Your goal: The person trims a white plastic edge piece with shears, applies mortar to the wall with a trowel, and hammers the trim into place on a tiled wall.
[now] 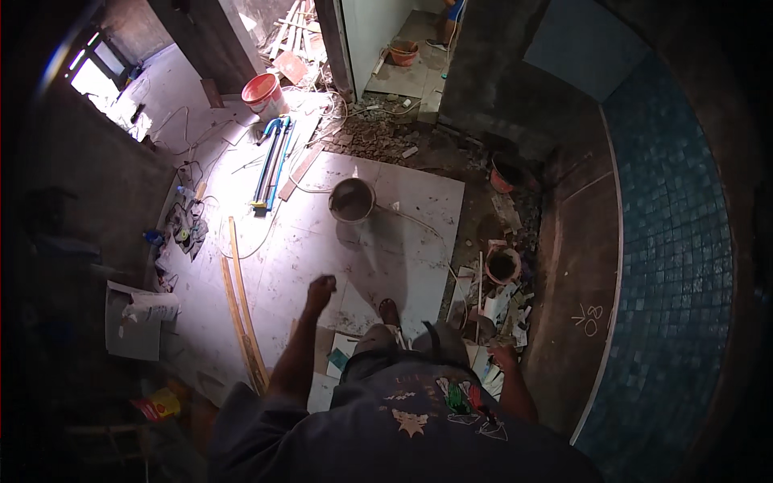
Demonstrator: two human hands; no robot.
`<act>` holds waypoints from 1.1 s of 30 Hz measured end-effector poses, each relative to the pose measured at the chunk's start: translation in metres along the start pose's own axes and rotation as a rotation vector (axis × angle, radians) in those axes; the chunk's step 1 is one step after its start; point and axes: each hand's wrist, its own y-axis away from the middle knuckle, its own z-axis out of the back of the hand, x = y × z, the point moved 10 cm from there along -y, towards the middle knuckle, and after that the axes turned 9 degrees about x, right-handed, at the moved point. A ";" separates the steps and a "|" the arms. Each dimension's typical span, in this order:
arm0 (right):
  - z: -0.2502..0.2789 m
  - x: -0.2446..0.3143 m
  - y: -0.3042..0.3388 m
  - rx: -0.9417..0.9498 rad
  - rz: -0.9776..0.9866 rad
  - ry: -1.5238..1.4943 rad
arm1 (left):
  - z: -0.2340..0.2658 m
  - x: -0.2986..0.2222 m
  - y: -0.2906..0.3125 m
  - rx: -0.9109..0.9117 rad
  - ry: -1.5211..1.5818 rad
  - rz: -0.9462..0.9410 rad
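My left hand [322,288] is held out in front of me above the pale tiled floor, its fingers curled in, and no object shows in it. A bucket [352,201] with grey contents stands on the tiles ahead of that hand. Low at my right side hangs my right hand [505,358], close to a heap of rubble and offcuts [498,310]. It is dark and small there, so its fingers cannot be made out. Beneath me my foot [389,311] stands on the tiles.
Long wooden strips [238,302] lie to my left. Farther off are a blue-railed tile cutter [272,165] and a red bucket [263,95]. Cables [193,173] cross the floor. Broken rubble [378,133] borders the tiles ahead. A blue mosaic wall [676,241] rises at right.
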 end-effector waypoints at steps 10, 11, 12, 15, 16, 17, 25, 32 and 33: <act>0.083 0.136 -0.125 0.074 0.297 0.153 | 0.100 -0.003 -0.161 -0.148 -0.269 0.088; 0.103 0.155 -0.140 0.073 0.369 0.185 | 0.082 0.014 -0.157 -0.108 -0.388 0.076; 0.114 0.173 -0.153 0.085 0.435 0.205 | 0.062 0.042 -0.146 -0.019 -0.353 0.296; 0.170 0.244 -0.214 0.105 -0.085 0.128 | -0.012 0.092 -0.103 0.167 -0.225 0.736; 0.195 0.286 -0.227 0.112 -0.036 0.068 | -0.043 0.083 -0.102 0.243 -0.225 0.766; 0.224 0.325 -0.235 0.107 0.018 0.028 | -0.078 0.069 -0.106 0.306 -0.204 0.731; 0.391 0.627 -0.264 -0.066 0.341 -0.273 | -0.137 -0.087 -0.301 0.214 -0.114 0.298; 0.402 0.719 -0.273 0.005 0.178 -0.094 | 0.003 -0.152 -0.525 -0.038 0.216 0.467; 0.396 0.721 -0.267 0.001 0.151 -0.100 | 0.023 -0.170 -0.551 -0.046 0.275 0.498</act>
